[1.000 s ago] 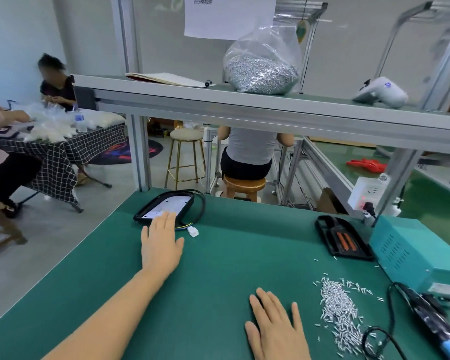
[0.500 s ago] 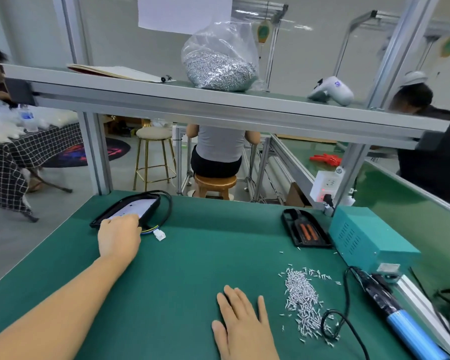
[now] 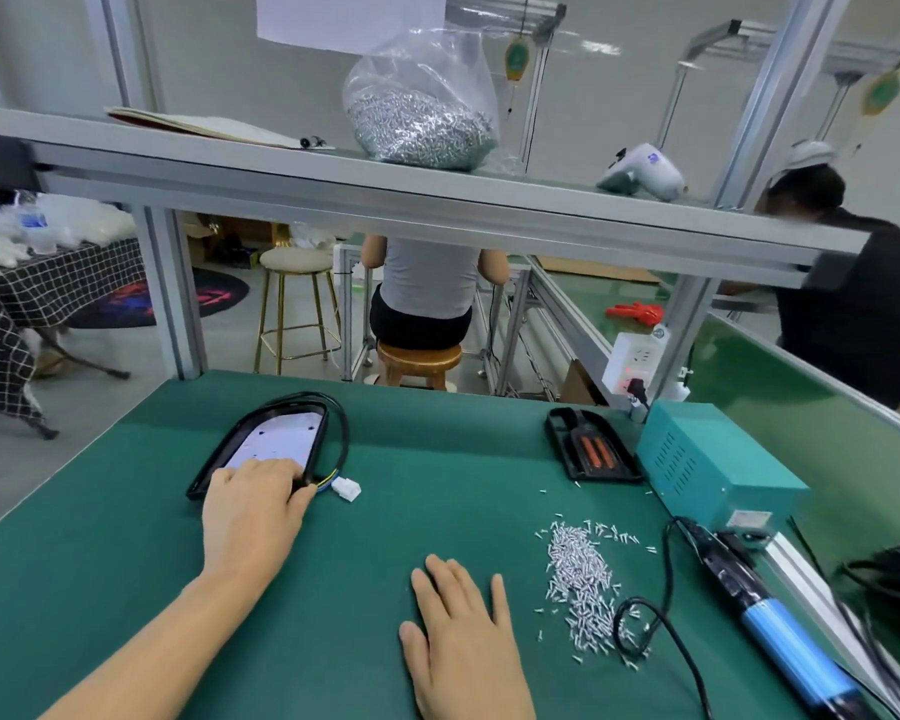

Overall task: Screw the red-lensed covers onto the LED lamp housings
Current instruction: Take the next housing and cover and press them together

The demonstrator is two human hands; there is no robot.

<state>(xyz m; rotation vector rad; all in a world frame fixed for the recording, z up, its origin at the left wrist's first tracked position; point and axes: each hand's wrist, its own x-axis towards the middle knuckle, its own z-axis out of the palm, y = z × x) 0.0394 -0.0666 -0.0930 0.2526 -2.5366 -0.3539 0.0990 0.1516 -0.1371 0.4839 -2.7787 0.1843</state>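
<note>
Hands are seen over a green counter [image 3: 437,485]. The left hand [image 3: 250,517] is laid on the near end of the LED lamp housing [image 3: 276,439], its fingers curled over the black rim there; whether the rim is actually gripped cannot be told. The housing lies flat at the far left of the counter, a pale board showing inside its black frame, and a black cable [image 3: 341,428] is looped round its far and right sides, ending in a white connector [image 3: 346,489] just right of the left hand. The right hand [image 3: 458,636] is laid palm down on the counter at the near centre, fingers straight and slightly spread, nothing held. A loose pile of small silver screws [image 3: 583,579] is scattered just right of that hand. A red-lensed cover [image 3: 591,452] lies at the far right, two orange-red strips visible in its black body, beside a teal box [image 3: 707,470]. An electric screwdriver [image 3: 780,631] with a blue grip is laid at the near right, its black cord looped over the screws. A clear bag of screws [image 3: 419,122] is set on the shelf above.
</note>
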